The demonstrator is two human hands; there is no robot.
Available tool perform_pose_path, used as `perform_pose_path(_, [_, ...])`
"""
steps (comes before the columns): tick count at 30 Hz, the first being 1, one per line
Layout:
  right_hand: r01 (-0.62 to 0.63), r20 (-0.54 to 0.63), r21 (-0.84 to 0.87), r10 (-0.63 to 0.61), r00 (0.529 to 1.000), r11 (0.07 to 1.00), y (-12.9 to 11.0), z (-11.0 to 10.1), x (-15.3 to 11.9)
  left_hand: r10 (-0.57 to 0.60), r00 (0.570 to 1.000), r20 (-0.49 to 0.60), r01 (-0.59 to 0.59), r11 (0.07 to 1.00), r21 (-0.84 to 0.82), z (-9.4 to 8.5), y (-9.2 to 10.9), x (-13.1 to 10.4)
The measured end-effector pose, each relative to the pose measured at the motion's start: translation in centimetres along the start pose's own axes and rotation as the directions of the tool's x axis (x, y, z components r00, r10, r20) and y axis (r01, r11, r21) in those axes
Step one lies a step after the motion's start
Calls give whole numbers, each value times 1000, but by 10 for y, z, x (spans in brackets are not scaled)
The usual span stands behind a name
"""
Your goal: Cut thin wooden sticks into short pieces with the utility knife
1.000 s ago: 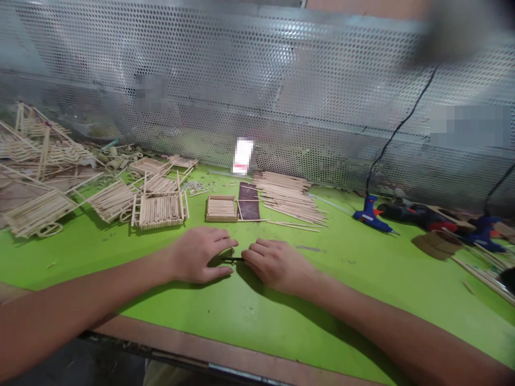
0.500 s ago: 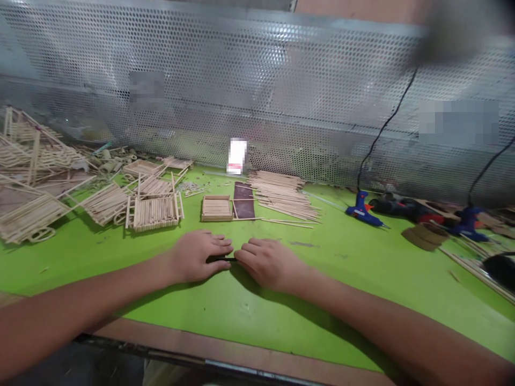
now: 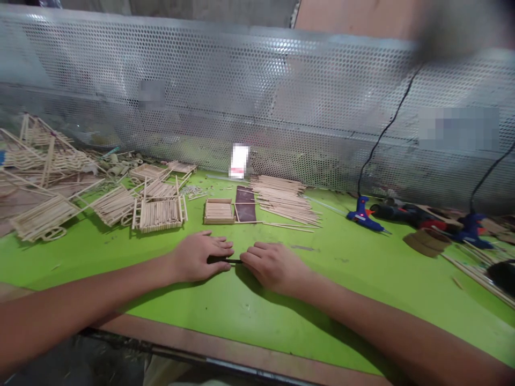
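Observation:
Near the middle of the green table [image 3: 241,311], a thin dark rod [image 3: 234,261] spans the gap between my two hands. My left hand [image 3: 201,256] rests palm down on its left part, thumb apart from the fingers. The fingers of my right hand [image 3: 273,264] are curled round its right end. Most of the rod is hidden under the hands. Just beyond them lie a small square stick tray [image 3: 219,212], a dark brown piece [image 3: 244,202] with sticks across it, and a pile of thin sticks [image 3: 284,198].
Several stick-built trays [image 3: 161,213] and frames [image 3: 48,153] crowd the left. At the right are a blue glue gun [image 3: 364,216], a second one [image 3: 472,230] and a brown roll [image 3: 426,242]. A perforated metal screen [image 3: 201,107] stands behind.
My right hand has shifted slightly right, away from my left hand, so a bit more of the dark rod shows. The whole view has moved slightly.

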State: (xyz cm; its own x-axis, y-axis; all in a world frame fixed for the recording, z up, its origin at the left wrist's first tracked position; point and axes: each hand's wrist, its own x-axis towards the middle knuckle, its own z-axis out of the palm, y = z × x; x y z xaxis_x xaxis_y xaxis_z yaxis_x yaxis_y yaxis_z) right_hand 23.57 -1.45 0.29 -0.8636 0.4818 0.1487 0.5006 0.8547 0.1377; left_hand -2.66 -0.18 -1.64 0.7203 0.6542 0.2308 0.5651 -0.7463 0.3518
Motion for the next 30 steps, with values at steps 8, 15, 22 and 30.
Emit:
perform_pose_path(8, [-8,3,-19,8,1000,1000,0,-1,0,111,986,-126,-103,992,73,-1,-1,-4])
perform_pose_path(15, [-15,43,7,15,999,1000,1,-2,1,166,976,-140,-153,983,100,2,3,-1])
perform_pose_path(22, [28,18,79,-30,999,997,4,-1,0,208,974,-85,-196,973,123,-4,5,3])
perform_pose_path(30, [41,76,53,-45,996,998,-4,-1,20,182,981,-67,-174,979,109,-16,-3,-10])
